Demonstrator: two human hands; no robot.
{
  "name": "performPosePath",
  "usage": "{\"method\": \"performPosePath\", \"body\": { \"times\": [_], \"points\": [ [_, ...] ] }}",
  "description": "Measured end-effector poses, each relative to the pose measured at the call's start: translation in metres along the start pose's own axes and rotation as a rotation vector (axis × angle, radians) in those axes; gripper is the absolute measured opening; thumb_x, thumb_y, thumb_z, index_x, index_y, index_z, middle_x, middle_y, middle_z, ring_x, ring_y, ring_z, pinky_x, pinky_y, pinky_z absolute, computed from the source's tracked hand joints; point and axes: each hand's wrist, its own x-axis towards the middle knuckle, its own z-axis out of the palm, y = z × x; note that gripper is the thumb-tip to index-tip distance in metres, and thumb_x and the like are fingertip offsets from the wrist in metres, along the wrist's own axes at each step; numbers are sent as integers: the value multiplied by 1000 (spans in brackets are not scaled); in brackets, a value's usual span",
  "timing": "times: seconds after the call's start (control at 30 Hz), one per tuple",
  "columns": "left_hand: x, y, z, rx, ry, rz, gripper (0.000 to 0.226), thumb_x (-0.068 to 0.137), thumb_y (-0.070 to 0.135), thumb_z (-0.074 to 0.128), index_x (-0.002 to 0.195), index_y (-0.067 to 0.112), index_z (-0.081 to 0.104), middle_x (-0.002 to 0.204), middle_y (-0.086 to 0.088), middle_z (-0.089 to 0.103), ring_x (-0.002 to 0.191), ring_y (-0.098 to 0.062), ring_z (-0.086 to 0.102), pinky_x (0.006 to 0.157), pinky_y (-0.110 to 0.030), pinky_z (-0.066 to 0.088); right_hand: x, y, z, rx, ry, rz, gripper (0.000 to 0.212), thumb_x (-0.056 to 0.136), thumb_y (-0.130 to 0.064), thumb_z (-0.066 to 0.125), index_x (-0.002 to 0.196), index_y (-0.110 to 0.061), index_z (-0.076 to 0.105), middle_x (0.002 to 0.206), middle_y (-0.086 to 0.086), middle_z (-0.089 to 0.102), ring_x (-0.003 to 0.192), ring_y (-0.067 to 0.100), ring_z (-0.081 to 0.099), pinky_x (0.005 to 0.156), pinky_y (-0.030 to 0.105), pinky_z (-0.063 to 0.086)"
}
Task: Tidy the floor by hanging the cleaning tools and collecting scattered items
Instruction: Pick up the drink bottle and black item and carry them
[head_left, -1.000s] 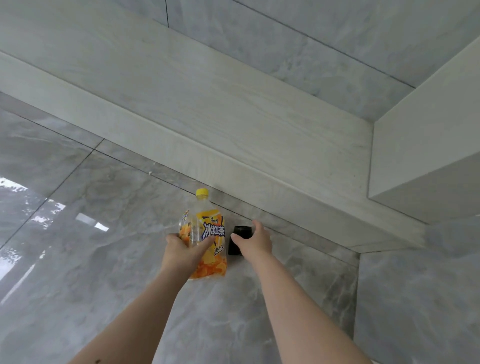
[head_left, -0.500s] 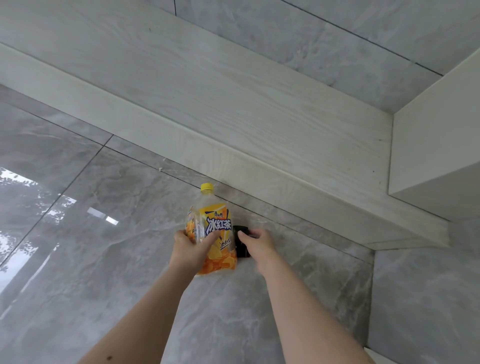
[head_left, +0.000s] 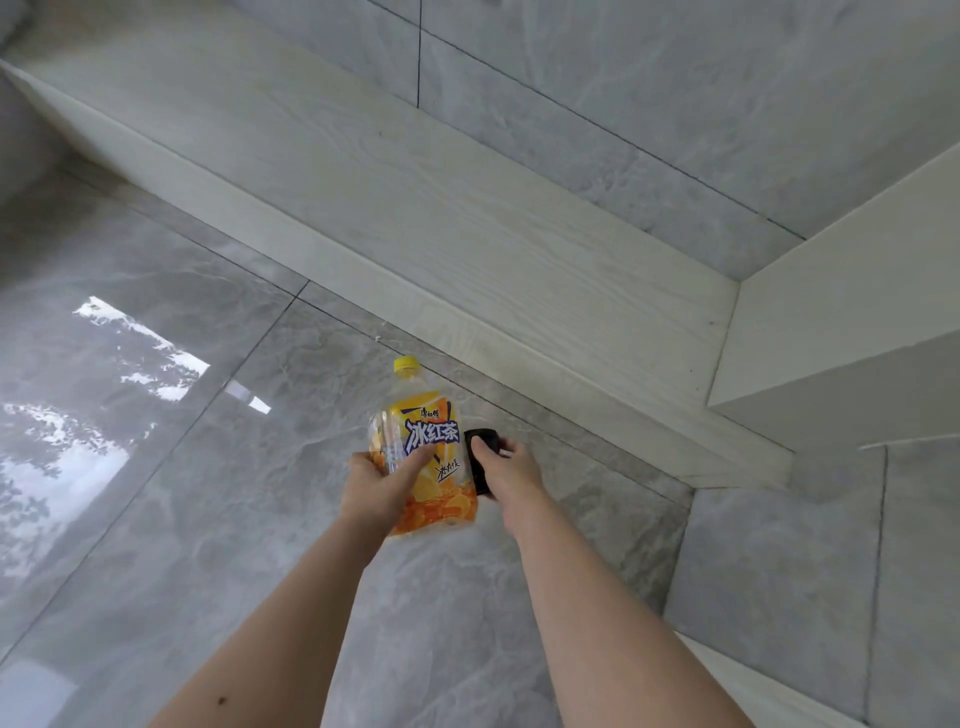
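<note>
Bottle (head_left: 422, 447) sits in my left hand (head_left: 382, 491), fingers and thumb curled round its lower middle, cap (head_left: 405, 364) pointing far and slightly left, above the grey floor (head_left: 156, 493). Just right of it, almost touching the label, my right hand (head_left: 511, 470) grips a small black object (head_left: 483, 452); thumb lies across its near face and fingers wrap the far side. Both are held near the pale wooden step (head_left: 415, 208) that runs across the far side.

On the bottle's orange and yellow label, big white characters on a blue patch read 冰红茶, with smaller writing above and below that I cannot read. Its cap is yellow, and the plastic near the neck is clear.

My left palm covers the bottle's left lower side, and my right hand hides most of the black object, so I cannot tell what it is. Both forearms run out of the near edge.
</note>
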Motion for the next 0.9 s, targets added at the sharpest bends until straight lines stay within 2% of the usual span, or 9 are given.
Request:
{"method": "performPosePath", "body": {
  "times": [0.13, 0.2, 0.37, 0.43, 0.5, 0.6, 0.63, 0.73, 0.9],
  "points": [
    [-57, 41, -19, -34, 14, 27, 58, 77, 39, 75, 113, 9, 42, 99, -8, 62, 82, -20, 66, 59, -30, 55, -63, -38, -9, -18, 12, -60, 44, 85, -31, 67, 121, -13, 49, 126, 15, 57, 108, 30, 62, 93, 43, 54],
    [-88, 64, -28, -57, 39, 63, 56, 77, 39, 75, 110, 11, 39, 93, -3, 59, 77, -15, 63, 53, -25, 51, -95, -61, -15, -32, 13, -105, 44, 85, -31, 67, 121, -14, 49, 125, 14, 58, 107, 29, 62, 88, 37, 55],
    [-162, 108, -50, -112, 107, 126, 49, 79, 37, 73, 106, 13, 40, 88, -1, 58, 72, -11, 61, 40, -18, 48, -172, -107, -25, -68, -40, -222, 45, 86, -31, 65, 123, -12, 49, 124, 12, 58, 98, 24, 60, 59, 21, 47],
    [-188, 123, -59, -139, 127, 140, 50, 80, 37, 73, 109, 9, 44, 93, -5, 61, 74, -15, 64, 42, -17, 49, -199, -123, -25, -96, -64, -276, 45, 87, -32, 65, 124, -12, 48, 123, 11, 58, 93, 21, 58, 50, 16, 41],
    [-217, 139, -74, -162, 156, 182, 48, 80, 36, 72, 110, 5, 52, 94, -8, 66, 76, -18, 67, 45, -18, 52, -229, -142, -22, -112, -108, -324, 45, 87, -31, 65, 124, -12, 48, 123, 11, 58, 92, 20, 58, 52, 18, 43],
    [-256, 158, -99, -227, 223, 238, 30, 80, 34, 74, 94, 15, 55, 87, -5, 64, 72, -15, 65, 43, -16, 51, -276, -165, -11, -143, -165, -392, 45, 87, -30, 65, 124, -12, 48, 124, 12, 58, 101, 25, 61, 71, 25, 48],
    [-272, 164, -110, -269, 256, 254, 32, 79, 33, 74, 92, 15, 51, 85, -2, 62, 70, -12, 63, 40, -15, 49, -295, -172, -4, -162, -187, -416, 45, 87, -30, 65, 124, -11, 49, 124, 12, 58, 102, 25, 61, 73, 26, 48],
    [-308, 174, -139, -345, 316, 288, 51, 76, 37, 76, 108, 11, 45, 94, -4, 62, 76, -11, 64, 45, -17, 49, -342, -188, 15, -205, -233, -498, 44, 87, -31, 65, 123, -11, 50, 122, 11, 59, 94, 22, 60, 70, 26, 52],
    [-379, 165, -218, -474, 482, 299, 64, 73, 45, 76, 115, 13, 41, 109, -5, 60, 90, -18, 64, 59, -23, 51, -444, -188, 66, -313, -363, -603, 43, 86, -28, 66, 121, -10, 50, 124, 13, 59, 111, 28, 60, 94, 36, 51]
  ]
}}
